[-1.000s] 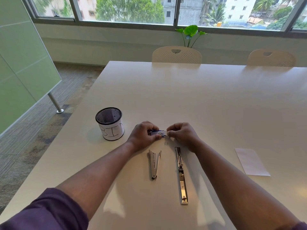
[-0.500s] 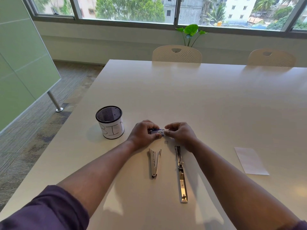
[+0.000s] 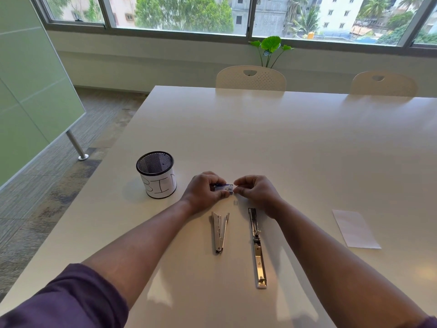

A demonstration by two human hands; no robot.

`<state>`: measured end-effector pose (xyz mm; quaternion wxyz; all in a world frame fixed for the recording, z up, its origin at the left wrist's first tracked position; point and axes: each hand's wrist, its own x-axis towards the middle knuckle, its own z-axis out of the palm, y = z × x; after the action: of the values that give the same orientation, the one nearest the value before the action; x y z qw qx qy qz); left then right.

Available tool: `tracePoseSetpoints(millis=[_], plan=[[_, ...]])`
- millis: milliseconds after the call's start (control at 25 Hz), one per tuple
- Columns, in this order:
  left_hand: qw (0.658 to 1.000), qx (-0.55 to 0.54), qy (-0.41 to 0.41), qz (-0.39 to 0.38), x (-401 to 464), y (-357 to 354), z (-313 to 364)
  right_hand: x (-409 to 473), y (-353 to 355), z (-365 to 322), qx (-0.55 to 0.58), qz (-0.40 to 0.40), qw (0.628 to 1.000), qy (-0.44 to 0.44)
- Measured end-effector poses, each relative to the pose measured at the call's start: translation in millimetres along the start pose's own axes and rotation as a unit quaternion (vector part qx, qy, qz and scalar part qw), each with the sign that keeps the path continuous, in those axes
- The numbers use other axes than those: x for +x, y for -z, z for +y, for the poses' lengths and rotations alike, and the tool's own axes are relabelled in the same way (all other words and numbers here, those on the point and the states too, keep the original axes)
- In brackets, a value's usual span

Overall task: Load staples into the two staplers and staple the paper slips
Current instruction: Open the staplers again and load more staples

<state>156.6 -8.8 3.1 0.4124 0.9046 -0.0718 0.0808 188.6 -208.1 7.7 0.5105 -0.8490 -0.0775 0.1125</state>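
Left hand (image 3: pixel 204 190) pinched staple box (image 3: pixel 224 187); right hand (image 3: pixel 256 191) fingertips closed at its 3 o'clock end. Best drawn slowly, box level, over surface (image 3: pixel 283 150).

Two staplers (image 3: pixel 220 232) (image 3: pixel 257 247) side by side, bin (image 3: pixel 156 174) far-left.

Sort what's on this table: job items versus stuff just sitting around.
Job: staple box held between left hand and right hand; two open staplers; paper slip.
Idle: mesh bin; chairs; plant.
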Motion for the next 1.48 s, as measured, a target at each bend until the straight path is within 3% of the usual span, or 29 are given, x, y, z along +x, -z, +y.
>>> tracePoseSetpoints(millis=[160,360,680,800,960,1320,1480], plan=[[1.000,-0.004,0.000,0.001,-0.5,0.0,0.6,-9.0,8.4,2.0,0.026,-0.032,0.999,0.003],[1.000,-0.004,-0.002,0.001,-0.4,-0.5,-1.4,-19.7,17.9,2.1,-0.041,-0.097,0.994,0.006],[0.998,-0.036,0.036,0.022,-6.5,3.6,3.4,-27.4,9.4,-2.2,-0.076,-0.068,0.994,0.024],[0.992,-0.092,0.073,0.053,-8.7,5.1,10.3,-36.7,13.1,-5.1,0.026,-0.044,0.999,0.013],[0.998,-0.054,-0.019,0.027,-20.0,-3.1,34.8,-52.8,21.3,-7.9,0.228,-0.027,0.973,0.012],[0.988,-0.063,-0.140,-0.011,-44.6,-13.2,73.7,-92.0,31.9,-1.4,0.279,-0.019,0.959,-0.052],[0.991,-0.041,-0.125,0.006,-48.6,-11.7,78.8,-111.0,30.3,5.5,0.237,0.047,0.970,-0.036]])
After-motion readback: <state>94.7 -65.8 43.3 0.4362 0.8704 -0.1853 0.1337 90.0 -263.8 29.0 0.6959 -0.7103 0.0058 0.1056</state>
